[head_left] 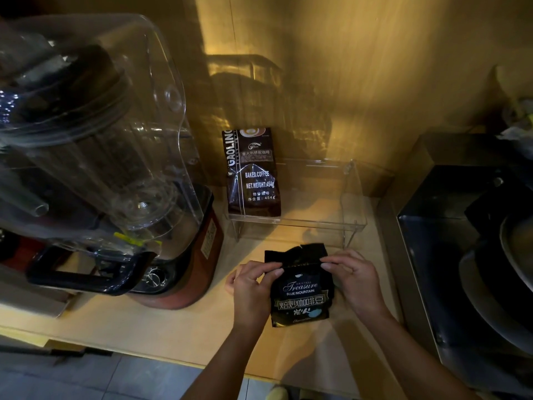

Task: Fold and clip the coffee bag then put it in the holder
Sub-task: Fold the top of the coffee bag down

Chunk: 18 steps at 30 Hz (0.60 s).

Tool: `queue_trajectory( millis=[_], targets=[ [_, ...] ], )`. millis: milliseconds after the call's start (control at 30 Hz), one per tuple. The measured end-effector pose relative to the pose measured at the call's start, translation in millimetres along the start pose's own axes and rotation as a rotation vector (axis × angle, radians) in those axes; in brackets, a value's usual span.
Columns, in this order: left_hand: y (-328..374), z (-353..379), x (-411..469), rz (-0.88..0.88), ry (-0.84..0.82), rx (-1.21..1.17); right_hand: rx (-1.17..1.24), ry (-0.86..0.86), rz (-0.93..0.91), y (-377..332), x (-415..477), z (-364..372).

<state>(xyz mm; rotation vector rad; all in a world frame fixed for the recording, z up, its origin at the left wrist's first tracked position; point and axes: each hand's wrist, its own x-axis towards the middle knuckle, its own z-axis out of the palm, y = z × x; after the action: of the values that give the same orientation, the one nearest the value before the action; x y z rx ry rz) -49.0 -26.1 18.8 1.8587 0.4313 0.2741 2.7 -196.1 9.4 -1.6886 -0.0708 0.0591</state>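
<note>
A small black coffee bag (301, 295) labelled Blue Mountain lies flat on the near part of a pale wooden counter (178, 327); its open, ragged top points away from the person. The left hand (251, 290) pinches the bag's upper left corner between thumb and fingertips; the right hand (353, 280) pinches the upper right corner the same way; both are closed on the bag. The fold looks just begun; to do it well, both corners should roll over evenly, keeping the crease straight and tight. No clip is visible. Just beyond stands a clear acrylic holder (353, 223), with a taller brown coffee bag (253, 174) upright in its left end; a blender (95, 157) stands far left.
</note>
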Motion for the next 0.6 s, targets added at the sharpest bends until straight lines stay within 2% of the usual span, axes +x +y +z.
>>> queue_trajectory(
  millis=[100,200,367,433,600],
  targets=[
    [1,1,0,-0.025,-0.002,0.093,-0.163,-0.035,0.015,-2,1,0],
    [0,2,3,-0.057,-0.038,0.221,-0.202,-0.104,0.071,-6,4,-1],
    [4,-3,7,-0.082,-0.266,0.17,0.002,-0.197,0.24,-8,6,-5],
    [4,-1,5,-0.07,-0.33,0.223,0.06,-0.194,0.31,-5,3,-3],
    [4,4,3,-0.183,-0.335,0.096,0.221,-0.115,0.445,-1,-5,2]
  ],
)
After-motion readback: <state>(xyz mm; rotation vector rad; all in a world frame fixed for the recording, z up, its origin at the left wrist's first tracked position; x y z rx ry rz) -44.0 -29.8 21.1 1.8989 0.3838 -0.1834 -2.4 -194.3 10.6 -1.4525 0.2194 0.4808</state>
